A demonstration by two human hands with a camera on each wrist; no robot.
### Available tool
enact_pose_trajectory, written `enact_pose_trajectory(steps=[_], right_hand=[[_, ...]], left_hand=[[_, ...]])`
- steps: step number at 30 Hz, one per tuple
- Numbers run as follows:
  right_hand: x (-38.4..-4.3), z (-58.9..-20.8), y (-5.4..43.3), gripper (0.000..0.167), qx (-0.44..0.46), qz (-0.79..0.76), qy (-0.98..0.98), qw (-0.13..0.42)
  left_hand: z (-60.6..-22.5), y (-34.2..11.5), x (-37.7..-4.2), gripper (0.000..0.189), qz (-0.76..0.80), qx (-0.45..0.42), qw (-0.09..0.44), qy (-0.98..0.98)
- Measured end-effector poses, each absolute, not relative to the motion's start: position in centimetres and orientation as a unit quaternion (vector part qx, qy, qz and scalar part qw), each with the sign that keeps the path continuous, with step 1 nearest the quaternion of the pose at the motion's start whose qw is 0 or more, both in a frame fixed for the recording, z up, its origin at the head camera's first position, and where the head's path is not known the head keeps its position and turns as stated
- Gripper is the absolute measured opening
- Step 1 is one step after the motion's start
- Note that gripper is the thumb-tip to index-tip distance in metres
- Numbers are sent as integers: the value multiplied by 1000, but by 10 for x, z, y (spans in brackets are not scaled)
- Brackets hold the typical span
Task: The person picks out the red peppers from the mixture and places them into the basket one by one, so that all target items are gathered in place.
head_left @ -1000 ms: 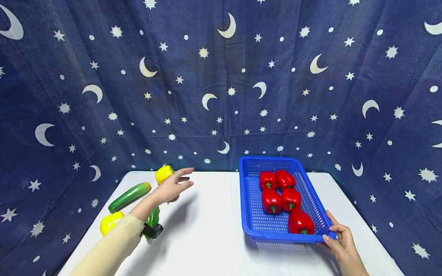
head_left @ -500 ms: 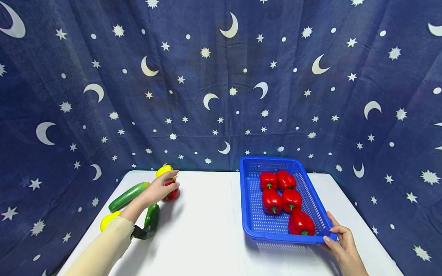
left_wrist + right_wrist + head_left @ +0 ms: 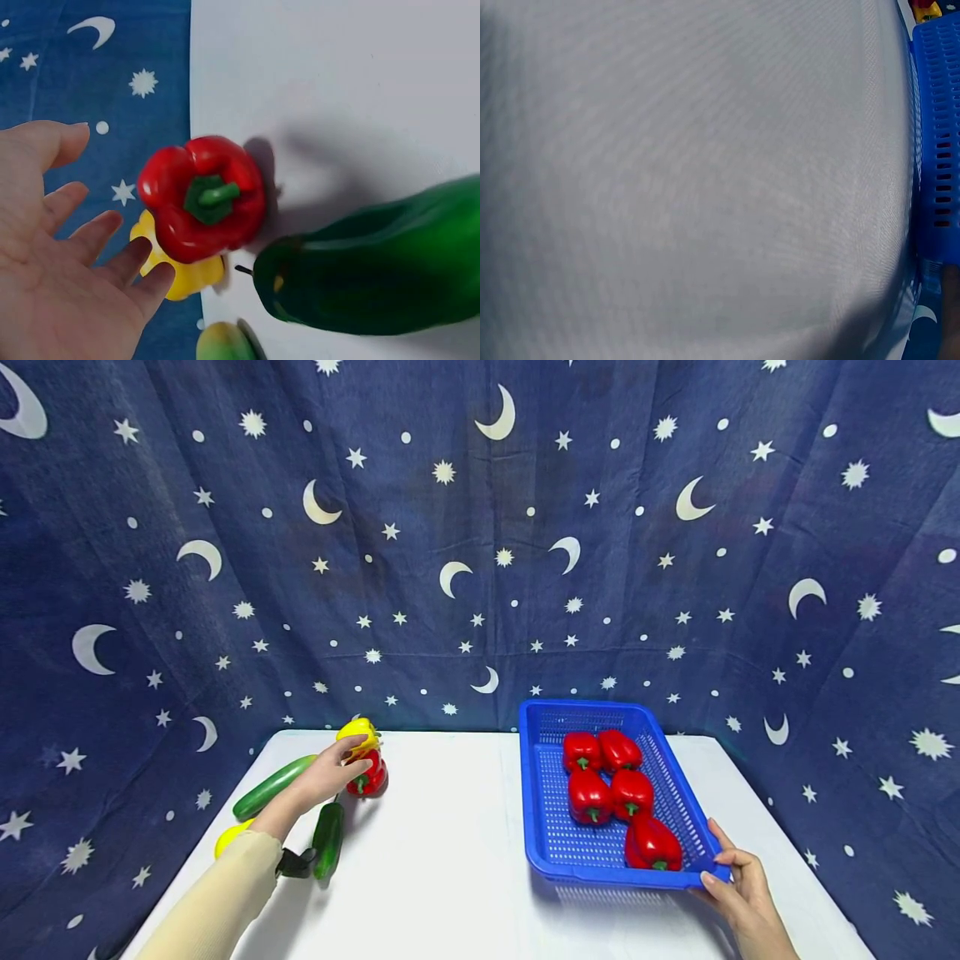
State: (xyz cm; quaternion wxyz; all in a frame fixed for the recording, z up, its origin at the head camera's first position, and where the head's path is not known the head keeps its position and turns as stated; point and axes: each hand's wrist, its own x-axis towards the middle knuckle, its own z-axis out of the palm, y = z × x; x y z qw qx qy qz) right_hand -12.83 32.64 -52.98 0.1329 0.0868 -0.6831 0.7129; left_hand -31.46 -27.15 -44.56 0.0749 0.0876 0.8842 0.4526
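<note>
My left hand (image 3: 327, 774), fingers apart and lightly bent, hovers just left of a red bell pepper (image 3: 371, 777). In the left wrist view the palm faces this red pepper (image 3: 201, 201), and nothing lies in the hand. Behind it is a yellow bell pepper (image 3: 358, 732), partly covered by the fingers. A dark green cucumber-like vegetable (image 3: 327, 839) lies in front of the red one. At the right, my right hand (image 3: 746, 893) grips the near right corner of a blue plastic basket (image 3: 534, 802), which holds several red bell peppers (image 3: 632, 793).
A longer green vegetable with a yellowish tip (image 3: 272, 787) lies at the table's left side. Close to it, a second yellow pepper (image 3: 231, 837) is partly behind the left sleeve (image 3: 221, 893). White table (image 3: 450, 860) lies between these vegetables and the basket; a starry blue curtain (image 3: 420, 635) encloses it.
The left hand has moved left and slightly toward the body, exposing the red pepper it had covered. The right hand and the basket have stayed in place.
</note>
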Motion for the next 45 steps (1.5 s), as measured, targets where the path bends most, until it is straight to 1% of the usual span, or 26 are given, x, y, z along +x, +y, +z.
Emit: enact_pose_trajectory(steps=[10, 19, 30, 36, 42, 45], right_hand=[[-128, -527, 325, 27, 84, 714, -683, 127], [-128, -529, 326, 28, 56, 710, -691, 119], [-128, -528, 324, 26, 108, 726, -666, 133], [-127, -528, 323, 26, 110, 724, -668, 133], [-127, -528, 324, 26, 109, 724, -669, 133], [-127, -528, 324, 26, 111, 723, -669, 133]], left_hand=[[-457, -279, -319, 64, 411, 73, 76, 906], [-463, -278, -323, 63, 395, 68, 84, 912], [-464, -276, -327, 65, 399, 50, 105, 909], [-463, -275, -326, 65, 388, 31, 118, 913], [-464, -274, -326, 63, 388, 38, 109, 914], [-466, -274, -326, 62, 377, 64, 94, 919]])
